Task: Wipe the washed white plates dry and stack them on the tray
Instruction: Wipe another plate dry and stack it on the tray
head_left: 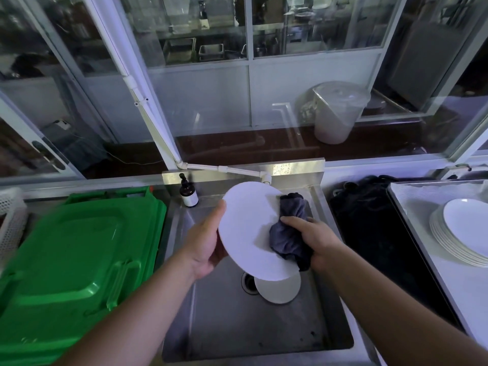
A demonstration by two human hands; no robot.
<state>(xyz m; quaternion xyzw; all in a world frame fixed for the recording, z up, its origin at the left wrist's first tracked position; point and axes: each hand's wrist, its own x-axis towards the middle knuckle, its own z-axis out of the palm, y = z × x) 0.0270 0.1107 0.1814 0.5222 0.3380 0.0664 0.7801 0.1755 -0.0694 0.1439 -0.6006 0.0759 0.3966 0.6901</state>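
Hands hold plate and cloth; bottle label unreadable.

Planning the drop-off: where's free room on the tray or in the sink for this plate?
Tray: bare strip behind the plate stack, and in front of it. Sink: near floor bare; crowded at the drain by another plate.

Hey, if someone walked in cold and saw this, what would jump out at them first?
Probably the white plate held tilted over the sink, the left hand gripping its edge while the right hand presses a dark cloth against it. Next, the big green lid on the left, and the stack of plates on the tray at right.
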